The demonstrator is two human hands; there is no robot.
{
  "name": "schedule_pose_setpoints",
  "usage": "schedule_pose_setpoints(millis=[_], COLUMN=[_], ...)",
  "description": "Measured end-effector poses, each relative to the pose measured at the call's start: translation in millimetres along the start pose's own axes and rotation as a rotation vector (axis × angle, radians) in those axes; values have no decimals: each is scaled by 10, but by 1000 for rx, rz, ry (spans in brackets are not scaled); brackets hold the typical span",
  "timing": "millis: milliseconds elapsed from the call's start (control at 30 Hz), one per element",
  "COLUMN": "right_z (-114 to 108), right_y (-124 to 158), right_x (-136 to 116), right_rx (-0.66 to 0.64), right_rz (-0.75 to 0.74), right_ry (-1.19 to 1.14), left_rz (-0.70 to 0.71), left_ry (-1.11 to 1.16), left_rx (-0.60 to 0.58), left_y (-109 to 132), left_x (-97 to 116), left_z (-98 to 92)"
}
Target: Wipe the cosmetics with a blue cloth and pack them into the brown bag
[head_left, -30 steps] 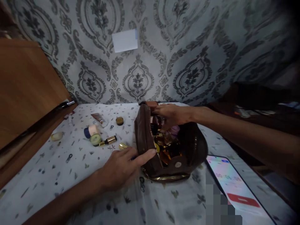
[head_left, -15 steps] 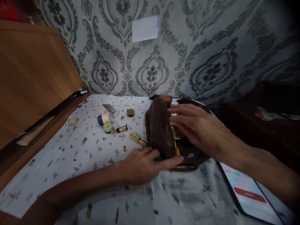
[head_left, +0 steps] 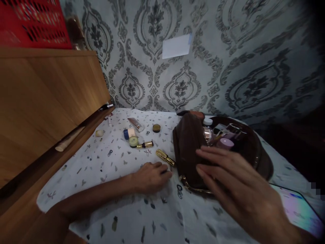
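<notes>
A brown makeup bag [head_left: 189, 149] lies unzipped on the right, its flap folded open and cosmetics inside, among them a lilac-capped jar [head_left: 225, 143] and a white-capped bottle [head_left: 207, 126]. Over the bag's front edge hovers my right hand [head_left: 241, 186], fingers stretched out and holding nothing; whether it touches the bag cannot be told. My left hand [head_left: 152, 178] rests on the cloth left of the bag, fingers curled round something small and dark that I cannot make out. Just beyond it lies a gold tube [head_left: 165, 157], close to the bag's side.
On the printed cloth [head_left: 101, 183] lie a gold lipstick [head_left: 145, 145], a green round jar [head_left: 133, 141], a blue-and-cream jar [head_left: 129, 133], a squeeze tube [head_left: 135, 124] and a small brown pot [head_left: 156, 128]. A wooden cabinet [head_left: 50, 101] bounds the left; a phone [head_left: 297, 206] lies at right.
My left hand has drawn back from the bag's opening, curled. My right hand has moved out of the bag toward its front, baring the cosmetics inside. The view has shifted left.
</notes>
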State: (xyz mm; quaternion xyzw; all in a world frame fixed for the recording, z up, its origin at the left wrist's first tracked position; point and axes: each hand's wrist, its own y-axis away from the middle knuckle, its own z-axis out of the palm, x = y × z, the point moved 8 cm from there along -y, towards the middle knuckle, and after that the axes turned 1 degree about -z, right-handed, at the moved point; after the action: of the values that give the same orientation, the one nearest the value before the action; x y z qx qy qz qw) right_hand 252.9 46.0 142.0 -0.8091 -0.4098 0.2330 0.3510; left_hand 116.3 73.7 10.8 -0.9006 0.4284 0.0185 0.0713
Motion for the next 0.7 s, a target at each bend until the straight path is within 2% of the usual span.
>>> schedule_pose_setpoints(millis=[133,267,467,600,700], right_z=[266,633,1101,1241,1338], right_y=[116,221,398,538,637], right_x=[-283,-359,-246,-221,-237], right_rx=[-24,-72,-152,-125,-170], right_rz=[-49,17,141,152,152], right_ry=[-142,-274,-337,-255,-191], left_rz=[-132,-276,-591,-864,-1013], left_ry=[-25,8,202,134,63], left_rx=[-2,82,322,333,327], left_y=[168,379,873,1195,1353], left_x=[-300,-697,-1480,-2057,-2453], left_z=[1,-47,-173,-206,-230])
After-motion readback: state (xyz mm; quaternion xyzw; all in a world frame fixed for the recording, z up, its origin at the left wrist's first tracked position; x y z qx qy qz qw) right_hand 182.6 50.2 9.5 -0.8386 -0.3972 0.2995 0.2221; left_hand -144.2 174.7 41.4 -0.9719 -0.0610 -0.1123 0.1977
